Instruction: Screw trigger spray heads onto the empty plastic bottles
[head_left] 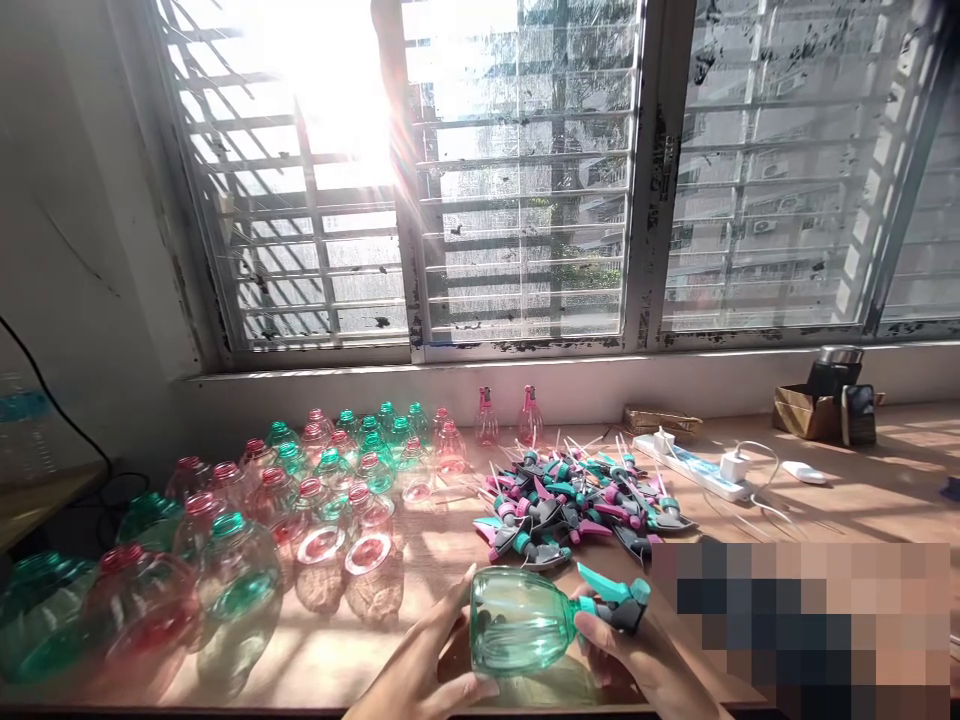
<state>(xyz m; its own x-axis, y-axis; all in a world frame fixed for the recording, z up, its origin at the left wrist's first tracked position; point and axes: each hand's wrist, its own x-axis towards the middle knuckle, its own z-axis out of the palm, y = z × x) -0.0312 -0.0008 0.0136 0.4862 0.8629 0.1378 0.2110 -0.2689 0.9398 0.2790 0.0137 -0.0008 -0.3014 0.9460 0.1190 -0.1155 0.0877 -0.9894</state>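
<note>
We hold the green bottle [521,622] sideways, left hand [439,652] cupping its base [475,622], right hand [624,655] gripping near the spray head [628,604].

Over this wooden table [855,525], the left hand [426,660] cups the base of a green bottle [521,620] tipped sideways; the right hand [628,655] grips its neck, by the spray head [616,595]. Loose spray heads [570,500] heap beyond, red and green bottles [274,495] crowding the left.

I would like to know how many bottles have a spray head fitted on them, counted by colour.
Green bottle, held in the left hand and right hand: 1
Pink bottles, standing: 2
Total: 3
</note>
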